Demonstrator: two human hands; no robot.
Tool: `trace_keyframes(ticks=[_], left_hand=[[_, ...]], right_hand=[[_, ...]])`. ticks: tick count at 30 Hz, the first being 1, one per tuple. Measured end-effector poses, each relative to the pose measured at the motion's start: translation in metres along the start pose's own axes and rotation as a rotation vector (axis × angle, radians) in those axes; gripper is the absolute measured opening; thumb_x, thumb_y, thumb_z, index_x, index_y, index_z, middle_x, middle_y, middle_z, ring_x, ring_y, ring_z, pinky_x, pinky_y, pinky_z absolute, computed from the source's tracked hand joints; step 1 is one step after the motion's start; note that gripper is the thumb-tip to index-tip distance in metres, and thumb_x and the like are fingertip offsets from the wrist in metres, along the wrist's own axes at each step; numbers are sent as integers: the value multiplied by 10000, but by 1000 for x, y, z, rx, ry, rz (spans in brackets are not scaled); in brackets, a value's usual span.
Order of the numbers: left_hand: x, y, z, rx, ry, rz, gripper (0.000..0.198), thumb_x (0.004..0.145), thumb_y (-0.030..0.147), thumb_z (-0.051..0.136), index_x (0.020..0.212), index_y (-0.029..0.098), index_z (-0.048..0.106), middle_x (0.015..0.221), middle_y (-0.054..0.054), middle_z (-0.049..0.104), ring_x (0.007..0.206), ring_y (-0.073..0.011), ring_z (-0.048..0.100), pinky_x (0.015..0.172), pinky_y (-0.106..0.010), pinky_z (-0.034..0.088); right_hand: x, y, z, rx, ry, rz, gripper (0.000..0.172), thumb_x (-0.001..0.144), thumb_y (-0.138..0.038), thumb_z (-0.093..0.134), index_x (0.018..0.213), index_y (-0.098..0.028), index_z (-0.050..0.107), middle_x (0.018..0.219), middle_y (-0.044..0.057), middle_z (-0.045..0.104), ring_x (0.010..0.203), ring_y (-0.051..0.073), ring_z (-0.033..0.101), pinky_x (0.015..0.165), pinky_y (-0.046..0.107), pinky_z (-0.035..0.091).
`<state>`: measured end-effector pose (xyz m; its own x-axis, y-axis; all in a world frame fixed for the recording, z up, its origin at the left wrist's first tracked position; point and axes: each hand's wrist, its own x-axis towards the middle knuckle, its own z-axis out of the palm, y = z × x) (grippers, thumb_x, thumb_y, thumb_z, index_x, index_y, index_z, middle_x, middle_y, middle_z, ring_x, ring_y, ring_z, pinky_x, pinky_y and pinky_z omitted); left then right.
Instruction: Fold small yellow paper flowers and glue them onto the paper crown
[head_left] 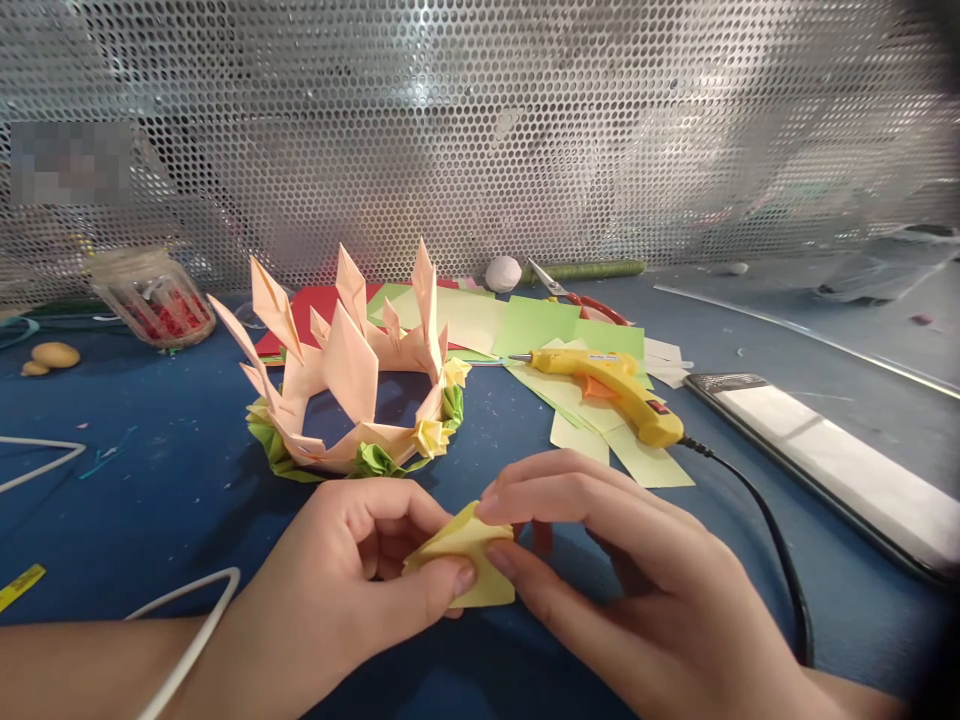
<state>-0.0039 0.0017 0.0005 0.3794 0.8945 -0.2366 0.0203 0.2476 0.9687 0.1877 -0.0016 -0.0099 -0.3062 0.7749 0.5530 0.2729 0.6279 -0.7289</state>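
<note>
A small piece of folded yellow paper point(480, 570) is between my two hands, low in the middle of the view. My left hand point(367, 580) pinches its left side, thumb on the near face. The fingertips and thumb of my right hand point(615, 560) close on its upper right part. Just beyond my hands a peach folded-paper crown point(352, 370) stands on the blue table. Tall pointed petals rise from its band, and green and yellow paper pieces run along its lower edge. Parts of the yellow paper are covered by my fingers.
A yellow glue gun point(600, 380) lies on green paper sheets point(536, 325), its black cord point(757, 500) running towards me. A phone point(817, 460) is at right. Scissors point(577, 295) lie behind. At left stands a jar point(154, 295) with red bits. A perforated metal panel point(450, 130) closes the back.
</note>
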Motion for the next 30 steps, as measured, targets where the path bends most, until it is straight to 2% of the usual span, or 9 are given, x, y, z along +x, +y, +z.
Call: trace_keyframes(ticks=[7,13,17,23,26,30], left_hand=[[0,0,0,-78,-27,-17,104,815,157,754,737,227,748,672,79,728,642,-74,667,638,-132,536],[-2,0,2,155,7,42,149,786,126,725,668,218,726,636,84,688,618,-79,615,607,-129,493],[-2,-2,5,294,23,101,158,751,123,717,620,210,707,584,93,651,567,-80,575,577,-140,474],[-2,-3,6,331,38,131,162,766,113,667,646,212,712,608,98,682,570,-77,595,585,-135,485],[-3,-2,4,318,26,91,160,772,120,661,644,206,704,621,91,689,590,-79,606,588,-133,482],[-3,0,2,276,1,40,146,787,135,648,706,217,738,654,81,717,638,-90,636,607,-137,492]], right_hand=[[-1,-1,-3,-60,-66,-49,292,866,-5,590,950,-278,650,983,-17,662,847,76,693,785,121,556],[-3,0,-1,-34,-18,46,227,803,-42,655,858,-256,604,919,-36,666,759,73,654,686,119,553],[-1,0,-2,4,-73,44,200,773,-54,698,814,-231,612,899,-30,677,762,67,656,683,106,545],[1,-1,-3,-12,-45,-6,185,776,-38,688,811,-216,651,896,-15,684,800,67,682,706,84,542],[-4,1,-5,-73,-31,-42,215,786,-22,677,820,-232,650,887,-33,613,763,48,648,727,79,530],[-8,2,-8,-112,-23,-101,249,789,11,643,830,-235,639,840,-37,537,694,45,608,660,91,524]])
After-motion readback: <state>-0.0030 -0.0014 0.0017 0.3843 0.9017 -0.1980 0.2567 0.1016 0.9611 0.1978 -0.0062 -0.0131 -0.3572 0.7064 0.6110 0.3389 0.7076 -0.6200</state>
